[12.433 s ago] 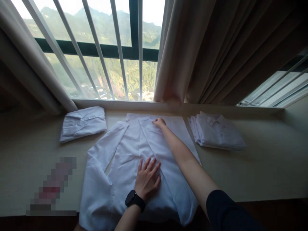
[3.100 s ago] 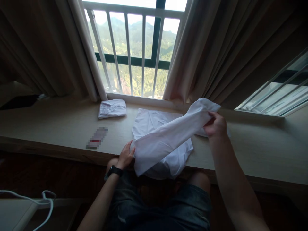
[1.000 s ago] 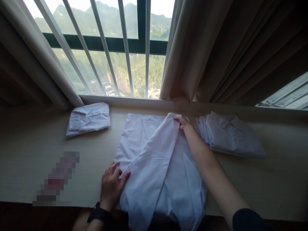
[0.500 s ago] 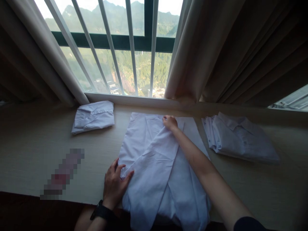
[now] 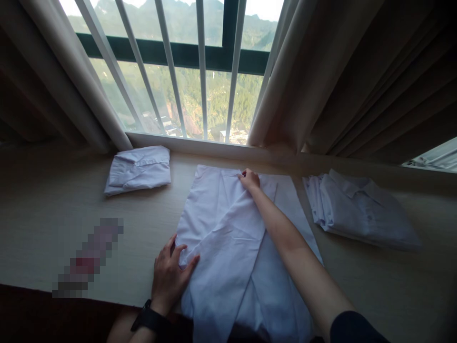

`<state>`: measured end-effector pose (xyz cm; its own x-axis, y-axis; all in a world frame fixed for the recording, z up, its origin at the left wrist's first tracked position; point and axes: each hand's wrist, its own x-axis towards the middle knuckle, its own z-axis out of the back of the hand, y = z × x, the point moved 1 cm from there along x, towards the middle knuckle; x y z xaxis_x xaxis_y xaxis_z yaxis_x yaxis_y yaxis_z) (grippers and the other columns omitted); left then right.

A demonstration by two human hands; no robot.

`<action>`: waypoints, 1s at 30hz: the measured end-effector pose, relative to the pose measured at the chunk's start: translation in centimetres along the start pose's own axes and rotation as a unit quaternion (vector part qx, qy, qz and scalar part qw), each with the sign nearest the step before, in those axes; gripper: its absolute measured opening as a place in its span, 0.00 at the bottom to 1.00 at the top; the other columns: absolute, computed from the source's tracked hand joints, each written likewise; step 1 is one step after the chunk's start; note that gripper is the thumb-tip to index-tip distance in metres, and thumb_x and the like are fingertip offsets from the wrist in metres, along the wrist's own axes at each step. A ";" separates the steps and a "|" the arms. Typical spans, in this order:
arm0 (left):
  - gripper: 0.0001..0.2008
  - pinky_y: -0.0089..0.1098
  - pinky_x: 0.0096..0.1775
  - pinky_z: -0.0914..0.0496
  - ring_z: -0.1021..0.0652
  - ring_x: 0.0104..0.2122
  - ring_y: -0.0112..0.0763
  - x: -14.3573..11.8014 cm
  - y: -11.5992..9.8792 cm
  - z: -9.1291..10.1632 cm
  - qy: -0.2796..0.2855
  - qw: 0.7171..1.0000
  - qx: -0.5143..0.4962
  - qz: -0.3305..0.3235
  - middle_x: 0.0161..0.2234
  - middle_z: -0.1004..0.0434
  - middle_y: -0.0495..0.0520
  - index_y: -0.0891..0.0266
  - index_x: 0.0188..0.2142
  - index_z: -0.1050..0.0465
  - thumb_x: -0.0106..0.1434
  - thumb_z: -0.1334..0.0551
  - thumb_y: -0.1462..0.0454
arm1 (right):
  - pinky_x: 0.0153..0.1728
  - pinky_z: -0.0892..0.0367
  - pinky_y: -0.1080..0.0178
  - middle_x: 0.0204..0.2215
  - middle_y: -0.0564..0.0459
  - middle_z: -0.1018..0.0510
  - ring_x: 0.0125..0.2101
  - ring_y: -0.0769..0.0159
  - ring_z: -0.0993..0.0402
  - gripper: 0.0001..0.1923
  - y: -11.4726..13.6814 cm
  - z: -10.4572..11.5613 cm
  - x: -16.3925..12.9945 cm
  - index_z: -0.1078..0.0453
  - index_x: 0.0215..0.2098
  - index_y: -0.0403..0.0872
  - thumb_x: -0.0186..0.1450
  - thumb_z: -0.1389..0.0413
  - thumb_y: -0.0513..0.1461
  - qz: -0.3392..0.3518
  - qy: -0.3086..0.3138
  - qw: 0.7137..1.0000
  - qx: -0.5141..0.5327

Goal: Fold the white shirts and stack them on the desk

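Note:
A white shirt (image 5: 228, 238) lies spread on the pale wooden window ledge (image 5: 53, 214), its lower end hanging over the near edge. One sleeve is folded diagonally across its front. My left hand (image 5: 170, 276), with a black watch on the wrist, presses flat on the shirt's left edge where the sleeve fold starts. My right hand (image 5: 249, 180) reaches far forward and pinches the sleeve's end near the collar.
A folded white shirt (image 5: 139, 169) lies at the back left of the ledge. A stack of folded white shirts (image 5: 360, 209) sits at the right. A blurred small object (image 5: 87, 257) lies near the front left. Barred window (image 5: 200, 71) and beige curtains (image 5: 339, 81) stand behind.
My right hand carried the sleeve end leftward to the collar area and laid it flatter across the shirt. My left hand stayed pressed on the left edge.

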<state>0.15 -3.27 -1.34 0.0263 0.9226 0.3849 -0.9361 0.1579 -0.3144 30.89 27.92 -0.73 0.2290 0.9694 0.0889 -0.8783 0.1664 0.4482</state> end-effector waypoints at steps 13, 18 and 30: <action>0.18 0.51 0.53 0.30 0.31 0.59 0.53 0.0 0.0 -0.3 0.001 1.000 -0.005 0.008 0.62 0.36 0.64 0.57 0.44 0.28 0.61 0.37 0.48 | 0.60 0.57 0.32 0.62 0.35 0.36 0.64 0.41 0.49 0.29 -4.9 1.1 -4.2 0.33 0.61 0.44 0.72 0.62 0.50 -0.098 -0.060 0.992 -0.047; 0.18 0.50 0.54 0.31 0.30 0.59 0.52 0.1 -0.1 -0.1 0.004 1.000 -0.003 0.008 0.62 0.36 0.63 0.57 0.43 0.28 0.62 0.37 0.49 | 0.59 0.46 0.46 0.52 0.37 0.26 0.58 0.49 0.40 0.21 -6.4 2.2 -1.9 0.25 0.51 0.44 0.70 0.55 0.42 -0.047 -0.080 0.993 -0.066; 0.18 0.51 0.56 0.32 0.32 0.60 0.52 0.1 -0.1 -0.2 0.008 1.000 -0.012 0.015 0.63 0.37 0.63 0.56 0.44 0.28 0.61 0.36 0.49 | 0.55 0.41 0.59 0.46 0.45 0.21 0.48 0.58 0.31 0.13 -7.5 4.0 2.0 0.23 0.44 0.45 0.68 0.47 0.41 0.083 -0.080 0.993 -0.020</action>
<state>0.31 -3.13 -1.45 0.0039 0.9327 0.3606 -0.9278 0.1379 -0.3467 39.56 27.90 -0.37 0.1406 0.9435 0.3002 -0.9247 0.0168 0.3802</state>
